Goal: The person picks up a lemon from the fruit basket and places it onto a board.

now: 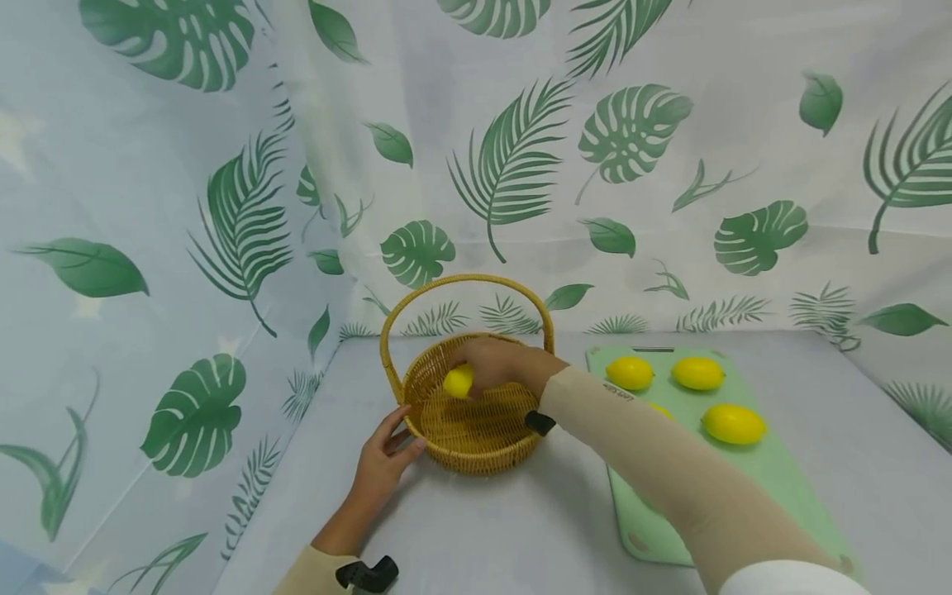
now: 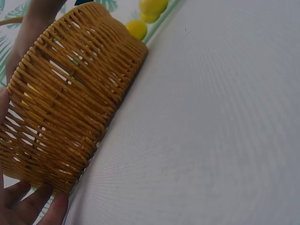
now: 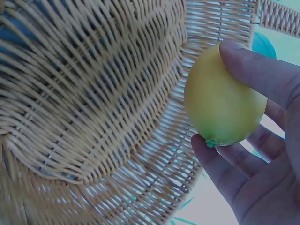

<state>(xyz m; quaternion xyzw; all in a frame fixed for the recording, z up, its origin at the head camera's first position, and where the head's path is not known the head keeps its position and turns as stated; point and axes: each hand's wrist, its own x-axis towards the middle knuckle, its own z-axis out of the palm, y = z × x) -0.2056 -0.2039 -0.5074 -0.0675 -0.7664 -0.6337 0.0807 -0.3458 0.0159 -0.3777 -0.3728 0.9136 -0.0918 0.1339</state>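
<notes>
A yellow lemon (image 3: 225, 98) is gripped between the thumb and fingers of my right hand (image 1: 494, 364). That hand is inside the rim of a round wicker basket (image 1: 476, 463), over its woven floor. In the right wrist view the lemon's greenish tip shows beside a fingertip. My left hand (image 1: 383, 459) holds the basket's left side, thumb at the front rim and fingers round the outer wall. The left wrist view shows several of its fingertips (image 2: 58, 208) against the wicker. The basket stands upright with its arched handle (image 1: 468, 278) raised.
Right of the basket lies a light green cutting board (image 1: 669, 537) bearing several lemons, among them one lemon (image 1: 734, 424) at its right side and another lemon (image 1: 697, 373) farther back. My right forearm partly covers the board. A leaf-patterned curtain (image 1: 521, 190) hangs behind the white table (image 1: 476, 529).
</notes>
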